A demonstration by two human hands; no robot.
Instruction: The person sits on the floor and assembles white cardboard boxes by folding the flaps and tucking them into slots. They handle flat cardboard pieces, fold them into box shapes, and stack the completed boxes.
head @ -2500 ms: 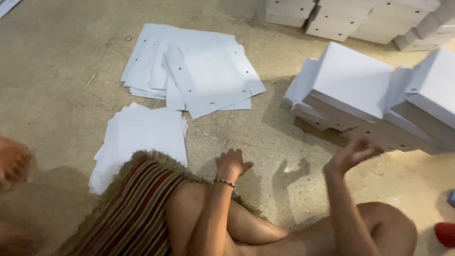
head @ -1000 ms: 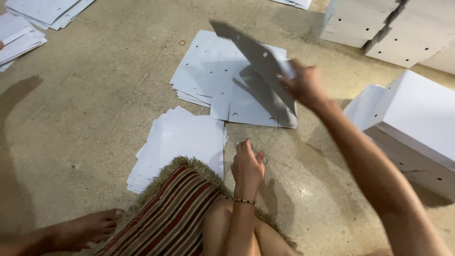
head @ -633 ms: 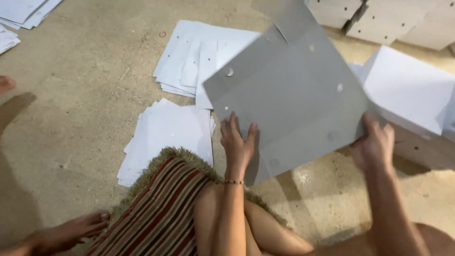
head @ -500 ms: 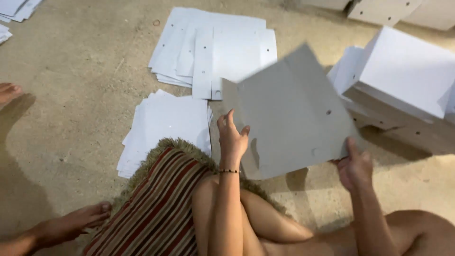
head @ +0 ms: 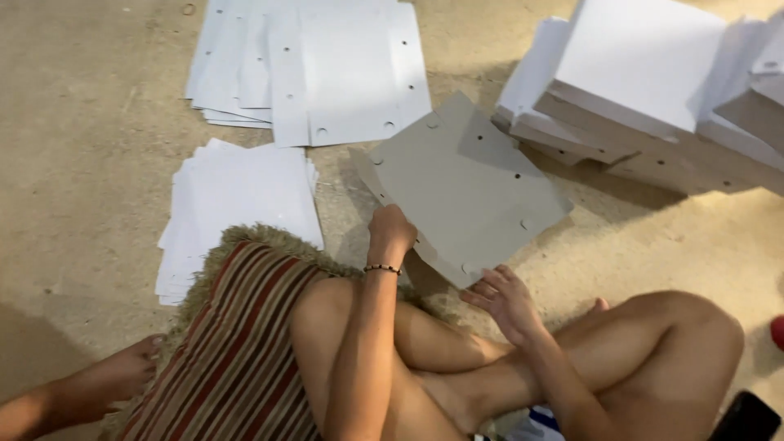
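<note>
Person seated cross-legged on the concrete floor (head: 90, 155), head camera looking down.

Grey card sheet (head: 465, 184), flat, punched with small round holes, lies low over the floor just beyond the knees, one corner pointing toward the person. Left hand (head: 390, 237) is at the sheet's near-left edge, fingers curled over and grasping it. A beaded bracelet (head: 381, 268) sits on that wrist. Right hand (head: 506, 300) is open, fingers spread, at the sheet's near corner; fingertips touch or all but touch the edge, cannot tell which. It grips nothing.

Left of the sheet, touching nothing: a stack of plain white sheets (head: 237, 208), near left. Beyond it, far left, a fanned pile of white punched sheets (head: 327, 69); its near-right corner lies just beside the grey sheet's far edge.

Far right: folded white boxes (head: 645, 73) stacked in a slanting heap, close to the grey sheet's right corner.

Striped cushion (head: 237, 359), fringed edge, under the person's left thigh. A bare foot (head: 122, 371) at the near left edge, beside the cushion.
</note>
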